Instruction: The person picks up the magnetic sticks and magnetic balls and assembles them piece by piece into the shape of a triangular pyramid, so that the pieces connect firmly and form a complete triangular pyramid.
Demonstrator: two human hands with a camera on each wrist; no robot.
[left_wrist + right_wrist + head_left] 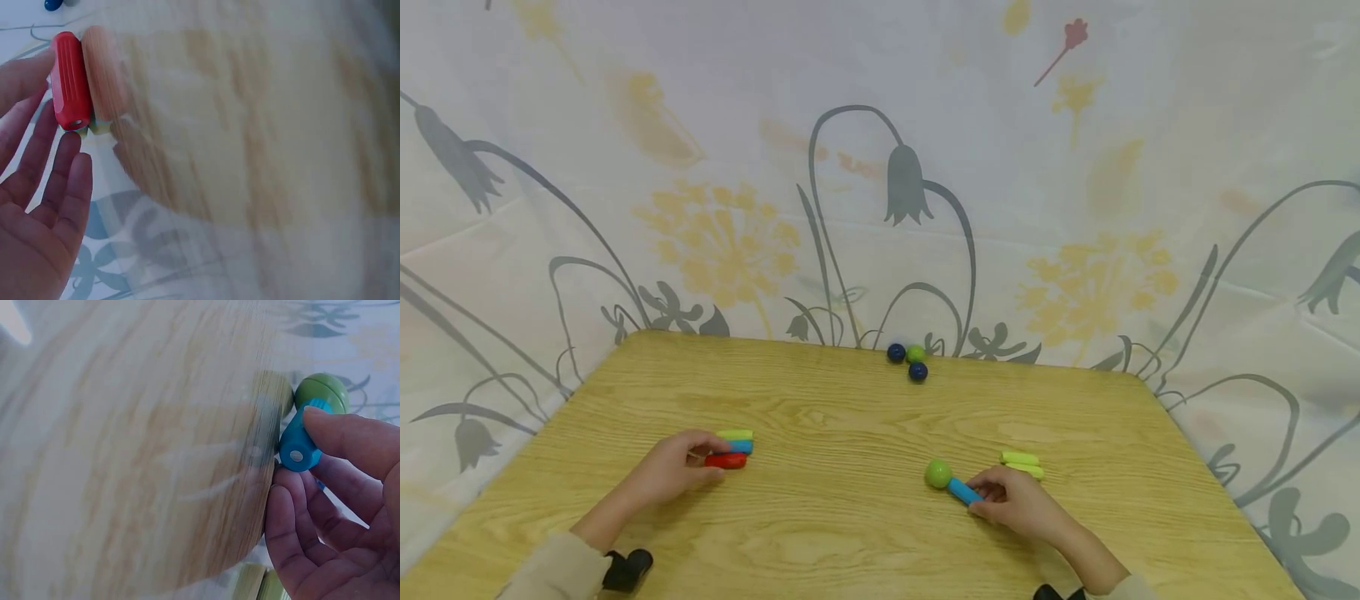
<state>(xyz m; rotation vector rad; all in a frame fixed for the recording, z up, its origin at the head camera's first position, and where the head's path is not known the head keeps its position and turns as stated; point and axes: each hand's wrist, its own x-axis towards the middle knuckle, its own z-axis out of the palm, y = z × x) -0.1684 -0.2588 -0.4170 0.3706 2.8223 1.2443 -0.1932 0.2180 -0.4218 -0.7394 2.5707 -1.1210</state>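
In the head view my left hand is at the left stick group, its thumb and index finger around the ribbed red stick. Beside that lie a blue stick and a yellow-green stick. The left wrist view shows the thumb against the red stick, the other fingers loosely spread. My right hand pinches a blue stick with a silvery disc in its end. A green ball touches its far end. Another bit of blue shows between the fingers, mostly hidden.
Two yellow-green sticks lie just beyond my right hand. At the back edge of the wooden table sit two dark blue balls and a green ball. A flower-patterned cloth hangs behind the table.
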